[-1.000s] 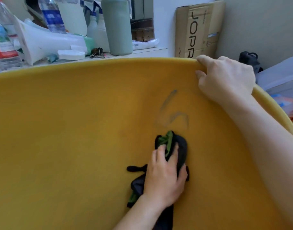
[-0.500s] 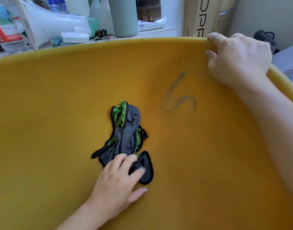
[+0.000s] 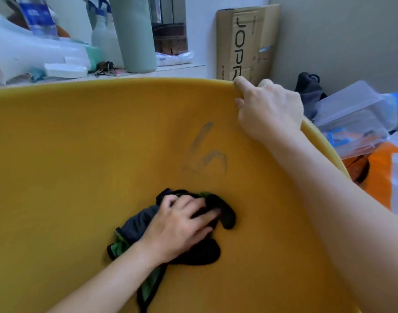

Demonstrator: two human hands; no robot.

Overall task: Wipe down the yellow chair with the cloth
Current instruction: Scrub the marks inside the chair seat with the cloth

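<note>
cloth (image 3: 137,222) half hidden under left hand (image 3: 177,227), chair (image 3: 80,154) edges cropped

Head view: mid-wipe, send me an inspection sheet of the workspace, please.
Surface: yellow chair shell fills the view; a grey smear marks it at upper right.
Job's things: dark cloth with green trim lies bunched on the chair, below the smear and apart from it.
Clutter: green bottle, white plastic item and keys on the ledge behind.
Hands: left hand presses on the cloth; right hand grips the chair's top rim.
Cables: nothing seen.
Surroundings: cardboard box against the wall; dark bag and clear plastic bin to the right.
</note>
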